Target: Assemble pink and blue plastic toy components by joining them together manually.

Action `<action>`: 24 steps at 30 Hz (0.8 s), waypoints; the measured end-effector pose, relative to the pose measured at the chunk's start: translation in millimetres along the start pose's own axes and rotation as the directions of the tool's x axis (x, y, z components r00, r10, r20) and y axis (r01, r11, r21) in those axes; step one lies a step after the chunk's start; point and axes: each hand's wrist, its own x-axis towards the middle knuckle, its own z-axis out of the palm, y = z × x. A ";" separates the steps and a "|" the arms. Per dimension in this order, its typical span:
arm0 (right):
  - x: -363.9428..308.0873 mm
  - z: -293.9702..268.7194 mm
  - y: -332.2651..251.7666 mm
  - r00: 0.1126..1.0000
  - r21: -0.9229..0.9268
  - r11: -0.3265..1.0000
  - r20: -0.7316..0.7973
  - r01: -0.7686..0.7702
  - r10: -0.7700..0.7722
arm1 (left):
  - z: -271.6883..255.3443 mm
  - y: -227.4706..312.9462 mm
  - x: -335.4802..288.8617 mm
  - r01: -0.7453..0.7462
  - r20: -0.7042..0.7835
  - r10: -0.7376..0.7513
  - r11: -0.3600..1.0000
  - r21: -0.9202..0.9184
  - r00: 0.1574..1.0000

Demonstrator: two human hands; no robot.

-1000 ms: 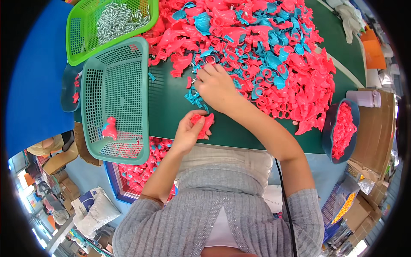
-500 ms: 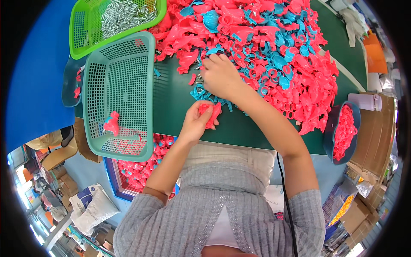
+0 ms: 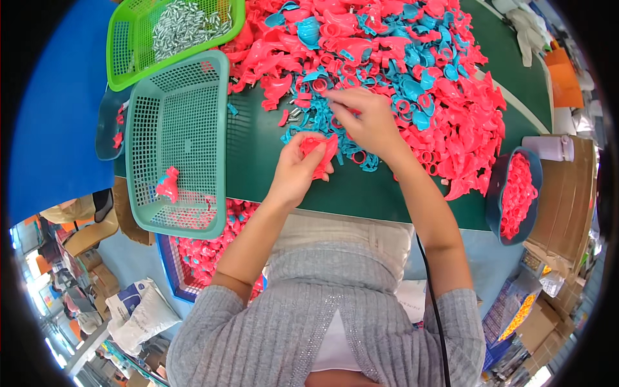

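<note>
Dark green counter (image 3: 251,161) across the middle of frame, upper centre to upper right buried in a heap of glossy pink and blue moulded plastic parts (image 3: 451,132). Part in hand: glossy pink, curved, hollow-looking plastic shell (image 3: 330,155), around centre frame, held above the counter near its front edge

Handling, my read: light, fairly stiff, thin-walled, slick, so it could twist under a bare fingertip pinch. Not very fragile, but thin edges might mark or crack if squeezed hard. Best hold looks to be across the broad curved body, thumb on one face, fingers behind, rim left free

Left hand (image 3: 293,169): forearm up from lower centre-left, fingers curled snugly round the shell, thumb pressed across its near face

Right hand (image 3: 373,121): just up and right of the left, forearm from lower right, back of hand up. Index points left, thumb below it, narrow gap. Tips are at a cluster of small blue plastic pieces (image 3: 316,120) by the heap's edge. Pink shows between thumb and index; can't tell if it's gripped
</note>
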 end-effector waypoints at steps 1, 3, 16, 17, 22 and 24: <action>-6.1 -8.6 -7.0 0.987 0.194 0.968 0.071 -0.157 0.146 | 4.6 3.2 -0.9 0.001 -0.004 -0.001 1.000 -0.001 1.000; -20.1 -19.3 -15.7 0.948 0.366 0.876 0.170 -0.315 0.270 | 15.1 9.9 -2.3 0.011 0.034 -0.014 0.996 0.084 0.999; -55.7 -42.8 -31.3 0.945 0.716 0.619 0.210 -0.323 0.250 | 46.7 13.9 -18.0 0.013 0.146 -0.047 0.974 0.228 0.988; -56.7 -41.3 -31.4 0.946 0.716 0.619 0.210 -0.322 0.249 | 47.5 12.8 -19.6 -0.010 0.143 -0.026 0.969 0.246 0.989; -61.7 -29.6 -22.2 0.945 0.770 0.553 0.214 -0.319 0.246 | 52.1 3.2 -27.0 -0.013 0.113 -0.019 0.963 0.271 0.993; -67.7 -21.1 -22.3 0.919 0.771 0.511 0.252 -0.380 0.304 | 43.6 -7.3 -26.6 -0.001 0.115 -0.035 0.953 0.302 0.993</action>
